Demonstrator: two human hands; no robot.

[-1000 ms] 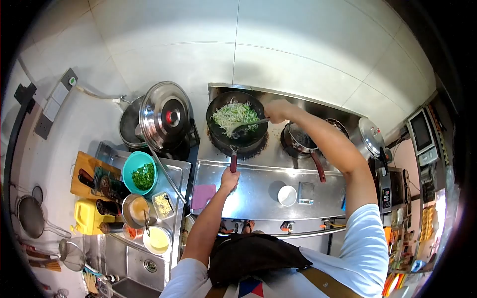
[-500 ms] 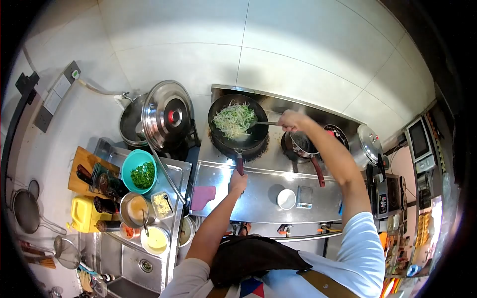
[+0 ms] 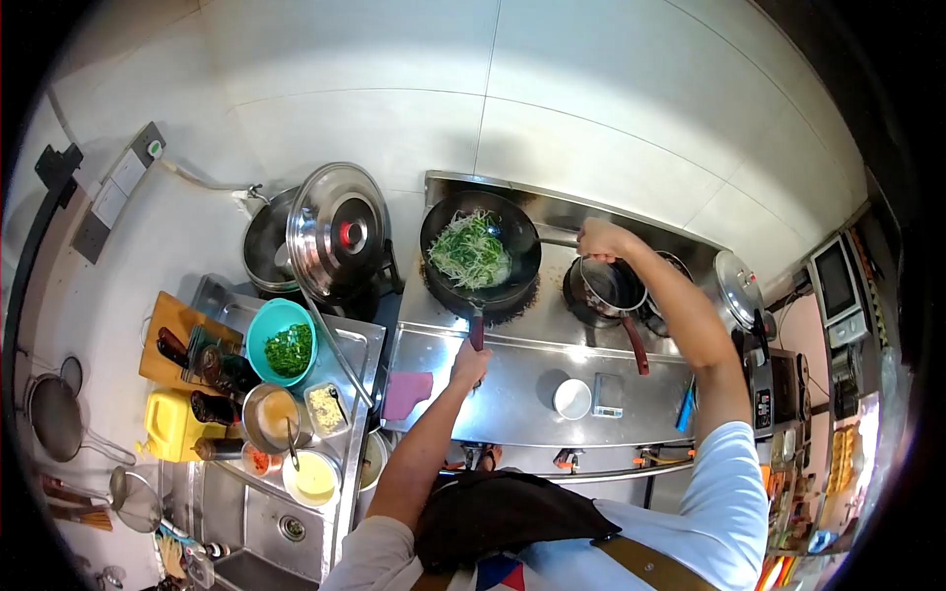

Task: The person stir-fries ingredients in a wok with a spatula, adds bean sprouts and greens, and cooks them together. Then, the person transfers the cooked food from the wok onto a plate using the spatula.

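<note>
A dark wok (image 3: pixel 524 258) stands on the stove at the centre, with shredded pale and green vegetables (image 3: pixel 469 250) in its left half. My left hand (image 3: pixel 470 364) is closed around the wok's handle (image 3: pixel 477 328). Above the stove, to the right of the wok, my right hand (image 3: pixel 604 240) grips a metal spatula (image 3: pixel 558 242) by its handle. The spatula points left to the wok's right rim; its blade is hard to make out. Just below my right hand sits a saucepan (image 3: pixel 613 287) with a reddish handle.
A large lidded steel pot (image 3: pixel 340 236) stands left of the wok. Further left are a teal bowl of chopped greens (image 3: pixel 307 340), a steel bowl (image 3: pixel 254 422), a chopping board (image 3: pixel 158 360) and a sink (image 3: pixel 246 492). A white cup (image 3: pixel 572 399) and purple cloth (image 3: pixel 406 394) lie on the counter.
The spatula has drawn right, out of the vegetables to the wok's rim, with my right hand. The vegetables have shifted and look more bunched. My left hand stays on the wok handle.
</note>
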